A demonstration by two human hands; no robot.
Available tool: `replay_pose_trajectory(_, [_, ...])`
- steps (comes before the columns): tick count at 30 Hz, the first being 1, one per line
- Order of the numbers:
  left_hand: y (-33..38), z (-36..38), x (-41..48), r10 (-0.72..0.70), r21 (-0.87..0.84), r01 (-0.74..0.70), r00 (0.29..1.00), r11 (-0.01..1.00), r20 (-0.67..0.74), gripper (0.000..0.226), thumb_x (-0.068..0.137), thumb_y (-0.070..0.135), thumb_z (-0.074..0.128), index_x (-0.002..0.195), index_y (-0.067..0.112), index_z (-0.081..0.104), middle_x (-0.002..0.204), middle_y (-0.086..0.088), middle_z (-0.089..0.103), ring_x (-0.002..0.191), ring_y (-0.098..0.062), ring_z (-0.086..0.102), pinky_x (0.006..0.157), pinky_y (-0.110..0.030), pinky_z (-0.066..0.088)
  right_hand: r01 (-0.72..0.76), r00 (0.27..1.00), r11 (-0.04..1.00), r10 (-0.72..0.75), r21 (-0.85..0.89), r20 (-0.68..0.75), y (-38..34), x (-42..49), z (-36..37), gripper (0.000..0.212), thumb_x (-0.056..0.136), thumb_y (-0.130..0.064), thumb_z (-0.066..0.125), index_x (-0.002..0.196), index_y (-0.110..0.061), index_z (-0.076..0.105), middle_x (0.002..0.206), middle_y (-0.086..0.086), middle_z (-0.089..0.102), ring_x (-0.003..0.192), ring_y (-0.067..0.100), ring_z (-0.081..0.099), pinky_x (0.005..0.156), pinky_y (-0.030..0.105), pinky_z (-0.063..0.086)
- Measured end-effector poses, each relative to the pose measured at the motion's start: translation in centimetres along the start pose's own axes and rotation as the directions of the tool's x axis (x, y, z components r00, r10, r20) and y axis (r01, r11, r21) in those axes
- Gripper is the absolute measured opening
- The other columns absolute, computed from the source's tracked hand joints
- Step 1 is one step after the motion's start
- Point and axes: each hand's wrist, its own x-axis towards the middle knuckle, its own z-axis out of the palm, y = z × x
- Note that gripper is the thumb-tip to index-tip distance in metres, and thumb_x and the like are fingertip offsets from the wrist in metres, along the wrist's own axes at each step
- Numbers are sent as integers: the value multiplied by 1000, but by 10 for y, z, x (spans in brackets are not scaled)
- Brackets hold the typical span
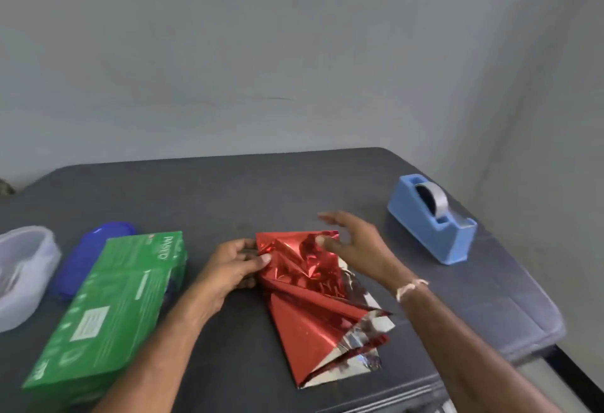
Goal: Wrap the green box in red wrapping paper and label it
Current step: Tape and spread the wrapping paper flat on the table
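Note:
A folded sheet of shiny red wrapping paper (313, 295) with a silver underside lies in the middle of the dark table. My left hand (232, 268) pinches its far left corner between thumb and fingers. My right hand (353, 242) hovers over the far right corner with its fingers spread and relaxed, the thumb near the paper. The long green box (111, 311) lies flat to the left of the paper, apart from it, and neither hand touches it.
A blue tape dispenser (431, 219) stands at the right of the table (261, 190). A blue lid (88, 259) and a clear plastic container (23, 272) sit at the far left behind the box. The table's right edge drops off near the dispenser.

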Motion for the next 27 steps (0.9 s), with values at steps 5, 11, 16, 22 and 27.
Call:
replay_pose_trajectory(5, [-11, -30, -2, 29, -19, -31, 997, 999, -68, 21, 92, 8, 74, 113, 10, 69, 79, 1, 73, 62, -4, 65, 52, -19, 50, -128, 990, 987, 122, 94, 69, -4, 30, 43, 19, 82, -25, 85, 99, -26, 79, 89, -12, 77, 82, 0, 68, 83, 25, 53])
replay_pose_trajectory(11, [-12, -33, 3, 93, 34, -89, 988, 995, -124, 31, 89, 8, 77, 117, 13, 65, 99, -7, 73, 70, -11, 66, 53, -24, 49, -109, 994, 975, 110, 193, 7, -13, 35, 37, 15, 77, -25, 86, 70, -25, 73, 66, -10, 72, 63, 6, 65, 71, 31, 56])
replay_pose_trajectory(16, [18, -19, 4, 426, 451, -274, 861, 850, -279, 52, 80, 34, 86, 124, 33, 58, 102, 5, 57, 82, -11, 61, 67, -20, 44, -52, 995, 931, 79, 361, -61, -33, 48, 0, 15, 79, -29, 84, 83, -17, 77, 78, 11, 76, 68, 20, 68, 74, 42, 58])
replay_pose_trajectory(22, [75, 6, -15, 318, 110, -315, 948, 943, -8, 55, 88, 68, 49, 127, 33, 64, 95, -11, 71, 78, -17, 68, 76, -46, 59, -111, 989, 829, 38, 549, 142, -69, 39, -17, 14, 92, -12, 76, 98, 0, 75, 82, 12, 74, 73, 19, 68, 70, 31, 56])
replay_pose_trajectory(27, [94, 7, -19, -11, -185, 29, 995, 982, 99, 75, 88, 77, 42, 115, 12, 68, 97, -16, 78, 84, -29, 76, 84, -46, 62, 2, 968, 862, -129, 508, 215, -81, 19, -6, 18, 93, -9, 74, 111, -10, 79, 102, 9, 79, 95, 22, 75, 93, 33, 59])
